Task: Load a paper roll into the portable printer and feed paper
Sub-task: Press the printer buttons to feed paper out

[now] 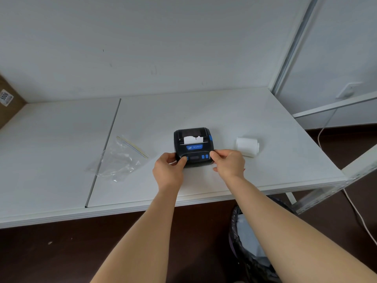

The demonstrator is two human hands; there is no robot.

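Observation:
A small black portable printer (pixel 192 144) with blue buttons sits on the white table (pixel 204 111), lid closed. A short torn strip of white paper (pixel 192 139) sticks up from its slot. My left hand (pixel 169 170) grips the printer's near left corner, thumb on a blue button. My right hand (pixel 228 162) holds the near right corner, thumb beside the two blue buttons. A white paper roll (pixel 247 146) lies on the table to the right of the printer, apart from both hands.
An empty clear zip bag (pixel 120 158) lies left of the printer, across a seam in the table. A bin with a black liner (pixel 251 248) stands under the front edge. A cardboard box (pixel 9 101) sits far left. Metal shelf posts rise at right.

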